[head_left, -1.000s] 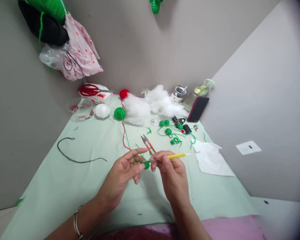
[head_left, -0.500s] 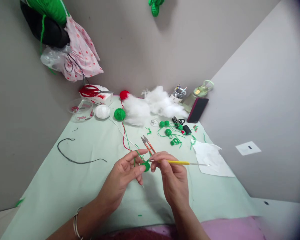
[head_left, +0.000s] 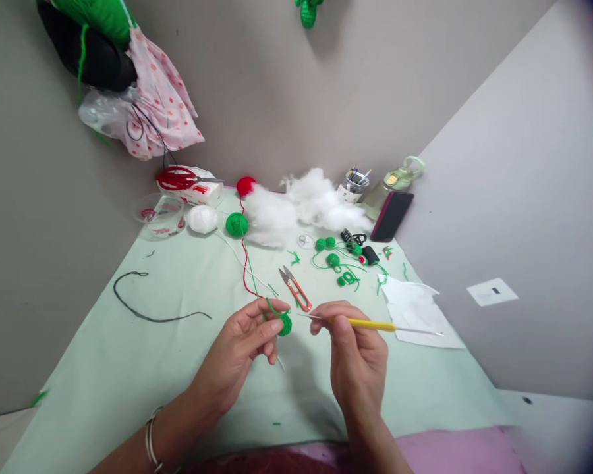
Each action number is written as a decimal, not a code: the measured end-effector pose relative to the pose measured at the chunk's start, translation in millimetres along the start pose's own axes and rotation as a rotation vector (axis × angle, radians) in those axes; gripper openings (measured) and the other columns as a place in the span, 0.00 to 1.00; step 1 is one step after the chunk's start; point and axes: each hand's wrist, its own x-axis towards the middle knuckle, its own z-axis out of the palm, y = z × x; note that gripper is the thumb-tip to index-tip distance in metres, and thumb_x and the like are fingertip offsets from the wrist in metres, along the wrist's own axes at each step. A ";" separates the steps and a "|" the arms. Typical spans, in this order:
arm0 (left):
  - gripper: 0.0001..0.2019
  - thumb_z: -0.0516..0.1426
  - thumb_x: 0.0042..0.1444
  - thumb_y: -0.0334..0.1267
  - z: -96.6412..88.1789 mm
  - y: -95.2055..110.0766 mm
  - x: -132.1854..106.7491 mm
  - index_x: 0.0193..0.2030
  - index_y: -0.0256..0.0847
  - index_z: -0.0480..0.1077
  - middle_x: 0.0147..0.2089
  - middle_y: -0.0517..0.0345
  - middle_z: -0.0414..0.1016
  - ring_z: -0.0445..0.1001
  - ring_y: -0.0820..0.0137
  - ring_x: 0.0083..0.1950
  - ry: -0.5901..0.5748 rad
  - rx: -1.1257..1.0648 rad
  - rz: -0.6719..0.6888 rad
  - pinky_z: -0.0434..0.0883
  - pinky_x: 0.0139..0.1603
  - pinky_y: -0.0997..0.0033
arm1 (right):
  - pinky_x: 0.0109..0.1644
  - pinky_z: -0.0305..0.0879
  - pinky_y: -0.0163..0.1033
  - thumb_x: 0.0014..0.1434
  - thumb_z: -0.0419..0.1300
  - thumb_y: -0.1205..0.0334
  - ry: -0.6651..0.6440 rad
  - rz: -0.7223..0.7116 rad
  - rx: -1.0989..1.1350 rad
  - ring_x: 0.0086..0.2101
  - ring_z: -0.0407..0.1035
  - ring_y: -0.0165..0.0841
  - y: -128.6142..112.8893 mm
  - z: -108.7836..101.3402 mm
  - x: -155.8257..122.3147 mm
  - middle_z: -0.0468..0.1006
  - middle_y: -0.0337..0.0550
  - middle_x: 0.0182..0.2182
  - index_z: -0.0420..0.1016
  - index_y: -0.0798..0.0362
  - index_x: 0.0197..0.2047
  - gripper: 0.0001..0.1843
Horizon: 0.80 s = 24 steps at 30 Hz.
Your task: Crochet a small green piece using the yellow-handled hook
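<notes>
My left hand pinches a small green crochet piece, with green yarn looped over its fingers and trailing back to a green yarn ball. My right hand grips a yellow-handled crochet hook; its metal tip points left and sits a short gap away from the green piece. Orange thread snips lie on the pale green cloth just beyond both hands.
Farther back lie white stuffing, a red yarn ball, red scissors on a box, several small green crochet pieces, a phone, a bottle and white paper. A black cord lies left.
My right hand drew the hook rightward, so its tip is out of the green piece. My left hand kept the piece almost still.
</notes>
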 end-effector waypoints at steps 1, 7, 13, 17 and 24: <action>0.14 0.73 0.55 0.42 -0.1 0.0 0.1 0.45 0.40 0.82 0.28 0.68 0.65 0.60 0.79 0.25 0.001 -0.004 0.003 0.65 0.28 0.75 | 0.40 0.72 0.38 0.74 0.59 0.62 -0.023 -0.010 -0.003 0.34 0.73 0.31 -1.1 0.5 -0.4 0.82 0.41 0.35 0.85 0.47 0.42 0.12; 0.13 0.73 0.54 0.43 0.4 -0.5 -0.4 0.42 0.40 0.82 0.29 0.67 0.66 0.60 0.80 0.24 -0.005 -0.002 0.005 0.65 0.27 0.76 | 0.40 0.72 0.38 0.74 0.59 0.63 -0.058 -0.022 -0.046 0.33 0.74 0.30 -4.1 4.1 -0.3 0.82 0.39 0.35 0.85 0.47 0.43 0.12; 0.14 0.74 0.53 0.44 1.5 -0.6 -2.0 0.41 0.40 0.81 0.27 0.68 0.65 0.59 0.79 0.24 -0.007 -0.006 -0.003 0.64 0.26 0.76 | 0.40 0.72 0.37 0.75 0.59 0.62 -0.073 -0.013 -0.040 0.33 0.74 0.29 -2.0 4.3 0.8 0.82 0.38 0.35 0.85 0.46 0.42 0.13; 0.14 0.74 0.53 0.44 2.0 0.1 -1.7 0.41 0.40 0.81 0.26 0.69 0.64 0.58 0.79 0.24 -0.012 -0.007 -0.006 0.63 0.26 0.76 | 0.41 0.72 0.37 0.75 0.59 0.62 -0.074 -0.009 -0.036 0.33 0.74 0.29 -2.6 4.5 -0.1 0.82 0.38 0.35 0.85 0.45 0.43 0.12; 0.15 0.74 0.52 0.45 2.4 0.2 -2.7 0.41 0.40 0.80 0.25 0.69 0.63 0.58 0.78 0.23 -0.002 0.005 -0.014 0.63 0.26 0.75 | 0.41 0.72 0.38 0.75 0.59 0.62 -0.078 -0.001 -0.034 0.33 0.73 0.30 -1.7 4.1 0.3 0.82 0.39 0.34 0.85 0.46 0.42 0.12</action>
